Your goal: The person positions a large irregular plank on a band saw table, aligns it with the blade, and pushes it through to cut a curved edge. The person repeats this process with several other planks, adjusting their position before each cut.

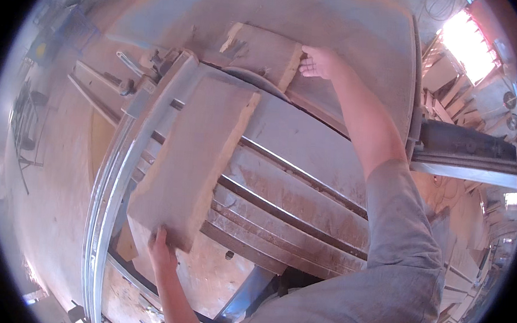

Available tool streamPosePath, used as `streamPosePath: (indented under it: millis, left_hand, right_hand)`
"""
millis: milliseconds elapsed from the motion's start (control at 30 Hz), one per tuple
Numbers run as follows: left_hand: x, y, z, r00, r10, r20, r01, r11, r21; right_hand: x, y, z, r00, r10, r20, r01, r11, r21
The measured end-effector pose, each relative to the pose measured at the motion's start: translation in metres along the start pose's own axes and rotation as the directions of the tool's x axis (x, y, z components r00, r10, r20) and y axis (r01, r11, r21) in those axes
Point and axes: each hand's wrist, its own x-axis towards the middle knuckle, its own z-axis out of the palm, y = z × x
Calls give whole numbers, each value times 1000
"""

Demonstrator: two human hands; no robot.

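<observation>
Sawdust coats the whole saw table (306,140) in front of me, and two pieces of wood lie on it. My left hand (161,251) presses against the near end of the long board (191,158), fingers spread on its bottom corner; whether they curl under the edge I cannot tell. That long board runs away from me along the curved metal fence (115,171) on my left, flat on the table, its rough raw edge facing right. My right hand (319,62) reaches far out across the table, arm nearly straight, and grips the right end of the short piece (261,53), fingers wrapped over its edge. This short piece sits beyond the long board, apart from it, with the circular blade (257,79) showing as a dark arc between the two. Raised metal rails (291,216) cross the table under my right arm. Offcuts (449,84) are stacked off to the far right, near a bright opening (466,46).
</observation>
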Motion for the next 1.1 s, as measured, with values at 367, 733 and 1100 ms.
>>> streamPosePath:
  millis: [367, 733, 1100]
  left_hand:
    - [-92, -37, 12, 973, -121, -198, 107, 991, -81]
    - [-92, -57, -6, 984, -137, -112, 112, 973, -204]
    - [-216, -63, -71, 992, 127, 2, -127, 992, -25]
  right_hand:
    - [48, -21, 6, 999, -13, -41, 12, 1000, -7]
    - [-84, -7, -143, 904, -269, -332, 408, 772, 487]
    - [-314, 172, -35, 811, -372, 451, -257, 465, 847]
